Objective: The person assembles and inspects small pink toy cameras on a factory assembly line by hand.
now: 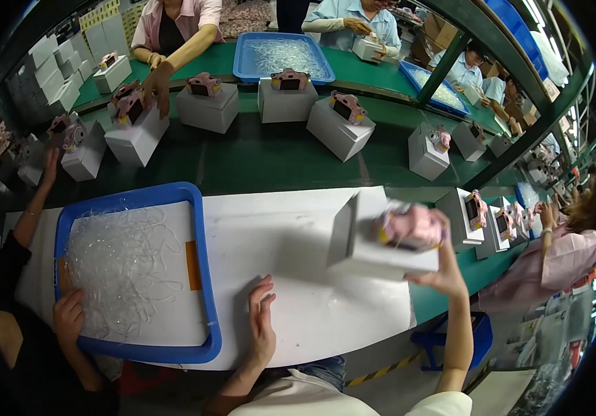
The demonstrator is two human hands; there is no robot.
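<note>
as the pink toy camera (411, 227) sits atop the white box (364, 244) at right, the right hand (447, 272) pinches the box's edge, probably to steady both; the left hand (263, 324) is empty, fingers loosely curled.

Head camera: fisheye, above the near edge of the worktop (353, 326), facing down and forward
Worktop: close below
Belt (242, 163): farther, past the far edge

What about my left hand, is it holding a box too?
No, your left hand holds nothing, while your right hand grips the white box.
</note>
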